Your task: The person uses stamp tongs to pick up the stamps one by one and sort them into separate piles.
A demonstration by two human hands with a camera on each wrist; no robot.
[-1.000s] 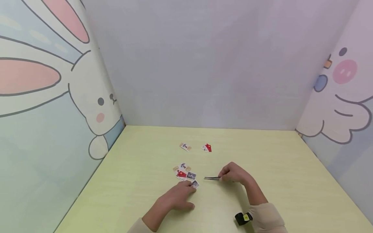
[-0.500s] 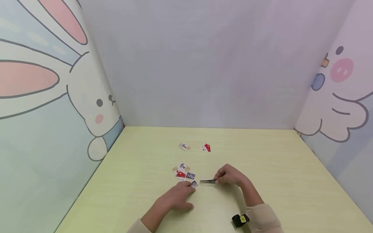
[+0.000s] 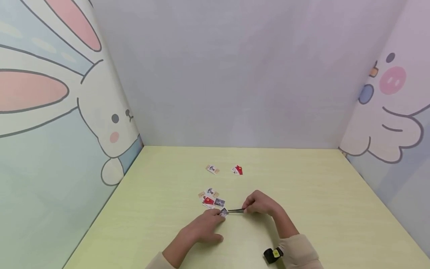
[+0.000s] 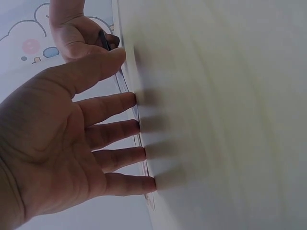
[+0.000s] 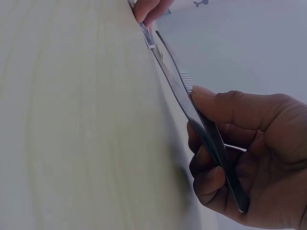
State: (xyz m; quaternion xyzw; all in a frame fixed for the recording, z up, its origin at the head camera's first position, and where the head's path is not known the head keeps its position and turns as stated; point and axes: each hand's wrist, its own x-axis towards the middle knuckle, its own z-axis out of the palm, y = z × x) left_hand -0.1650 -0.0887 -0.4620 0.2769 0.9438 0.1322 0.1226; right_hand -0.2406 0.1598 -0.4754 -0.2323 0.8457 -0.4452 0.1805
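My left hand (image 3: 205, 226) rests its fingertips on the table at the near side of a cluster of small stamp-like paper pieces. In the left wrist view its fingers (image 4: 112, 132) are straight and spread. A grey-pictured piece (image 3: 224, 212) shows beside its fingertips, partly covered. My right hand (image 3: 260, 203) holds metal tweezers (image 5: 184, 103), pointing left. Their tips reach this piece; in the right wrist view the tips stand apart, the lower one by the piece's edge. Farther back in the cluster lie another grey piece (image 3: 220, 202), a red one (image 3: 208, 201) and a tan-edged one (image 3: 211, 192).
Toward the back of the pale yellow table (image 3: 302, 186) lie a tan-edged piece (image 3: 212, 169) and a small fanned group with a red piece (image 3: 239, 170). Walls with cartoon animals enclose the sides. A black strapped device (image 3: 273, 255) sits at the right sleeve.
My right hand has moved left and slightly nearer, bringing the tweezer tips from a gap beside the grey piece onto it. The left hand stays in place.
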